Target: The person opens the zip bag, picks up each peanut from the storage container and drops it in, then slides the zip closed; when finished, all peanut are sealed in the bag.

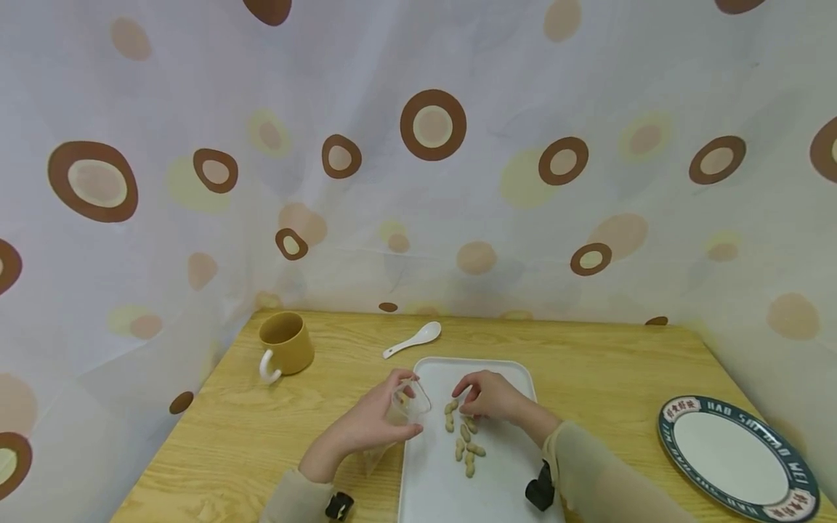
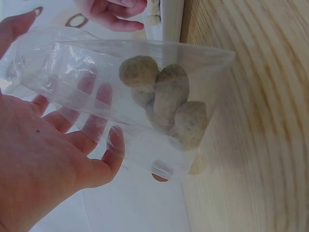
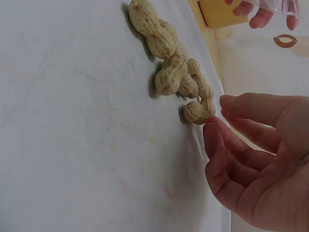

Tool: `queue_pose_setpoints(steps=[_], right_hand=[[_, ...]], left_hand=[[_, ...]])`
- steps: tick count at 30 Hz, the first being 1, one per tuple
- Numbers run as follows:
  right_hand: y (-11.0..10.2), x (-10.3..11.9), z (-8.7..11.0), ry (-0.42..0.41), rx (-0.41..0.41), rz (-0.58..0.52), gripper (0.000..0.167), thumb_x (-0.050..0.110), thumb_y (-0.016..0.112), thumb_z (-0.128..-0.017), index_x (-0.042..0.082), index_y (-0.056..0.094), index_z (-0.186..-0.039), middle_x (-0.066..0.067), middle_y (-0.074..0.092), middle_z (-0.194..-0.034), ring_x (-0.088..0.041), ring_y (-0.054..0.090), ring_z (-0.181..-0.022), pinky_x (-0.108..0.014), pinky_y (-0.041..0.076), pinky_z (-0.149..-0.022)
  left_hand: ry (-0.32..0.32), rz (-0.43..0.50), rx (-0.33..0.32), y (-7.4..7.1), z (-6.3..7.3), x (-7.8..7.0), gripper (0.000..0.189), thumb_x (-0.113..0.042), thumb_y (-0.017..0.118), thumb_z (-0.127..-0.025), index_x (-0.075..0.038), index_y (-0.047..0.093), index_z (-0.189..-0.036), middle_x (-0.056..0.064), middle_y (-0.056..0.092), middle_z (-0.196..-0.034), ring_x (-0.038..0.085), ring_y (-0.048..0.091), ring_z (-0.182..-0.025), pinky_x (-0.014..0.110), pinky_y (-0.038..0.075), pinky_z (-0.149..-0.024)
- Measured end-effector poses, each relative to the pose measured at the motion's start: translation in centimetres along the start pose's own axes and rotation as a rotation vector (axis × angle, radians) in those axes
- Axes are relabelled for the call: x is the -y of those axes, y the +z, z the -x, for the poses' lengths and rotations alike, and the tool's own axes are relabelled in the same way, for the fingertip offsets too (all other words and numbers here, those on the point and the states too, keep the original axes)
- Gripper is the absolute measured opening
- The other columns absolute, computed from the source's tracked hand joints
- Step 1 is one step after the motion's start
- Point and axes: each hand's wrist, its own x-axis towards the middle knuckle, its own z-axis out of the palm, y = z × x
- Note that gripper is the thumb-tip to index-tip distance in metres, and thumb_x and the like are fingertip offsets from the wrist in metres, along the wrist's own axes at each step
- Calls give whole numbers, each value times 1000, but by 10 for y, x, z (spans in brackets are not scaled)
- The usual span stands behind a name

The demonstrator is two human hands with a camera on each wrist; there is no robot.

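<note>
My left hand [image 1: 373,420] holds a clear plastic bag [image 2: 101,58] at its mouth, beside the left edge of the white tray [image 1: 506,479]. Inside the bag, several peanuts [image 2: 171,92] lie at the bottom in the left wrist view. Several more peanuts [image 1: 469,465] lie in a loose cluster on the tray. Over the tray's far part, my right hand [image 1: 498,398] is bent beside the farthest of these peanuts. In the right wrist view a gap separates its thumb and forefinger, and one fingertip [image 3: 211,133] is close against a peanut [image 3: 195,112]; contact is unclear.
A yellow mug [image 1: 288,349] with a white handle stands at the back left of the wooden table [image 1: 608,363]. Behind the tray lies a white spoon [image 1: 418,338]. A plate with a dark patterned rim [image 1: 676,459] sits at the right. Patterned cloth [image 1: 366,218] surrounds the table.
</note>
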Motion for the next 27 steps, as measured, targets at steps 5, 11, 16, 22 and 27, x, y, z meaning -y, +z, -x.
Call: queue_pose_setpoints(steps=[5, 11, 16, 22, 27], right_hand=[[4, 0, -1, 5, -1, 34, 17, 5, 76, -83, 11, 71, -99, -1, 61, -71, -13, 54, -61, -26, 44, -58], [6, 0, -2, -26, 5, 51, 17, 4, 77, -82, 9, 71, -98, -1, 60, -69, -12, 53, -58, -26, 43, -57], [8, 0, -3, -13, -7, 55, 14, 5, 76, -83, 10, 71, -96, -1, 59, -68, -12, 52, -58, -25, 43, -57], [11, -1, -2, 7, -31, 62, 11, 6, 76, -83, 10, 72, -92, -1, 59, -67, -12, 53, -57, -25, 42, -56], [13, -1, -2, 12, -50, 52, 8, 6, 76, -83, 10, 72, -90, -1, 58, -66, -12, 52, -57, -25, 41, -56]], left_hand=[[1, -8, 1, 0, 2, -1, 73, -32, 76, -85, -12, 36, -142, 14, 61, -124, 27, 56, -115, 48, 43, -96], [3, -8, 5, 0, 2, -2, 73, -32, 76, -85, -11, 36, -142, 15, 60, -124, 27, 56, -114, 48, 43, -95], [-3, -6, 4, 0, 2, -2, 72, -30, 76, -85, -11, 36, -142, 15, 60, -124, 28, 56, -115, 48, 43, -95], [1, 1, 5, 0, 2, -1, 73, -30, 76, -85, -9, 36, -142, 16, 60, -124, 31, 56, -116, 49, 43, -96], [7, 9, 2, -1, 1, -2, 73, -30, 76, -85, -10, 36, -142, 16, 61, -124, 31, 56, -117, 48, 43, -97]])
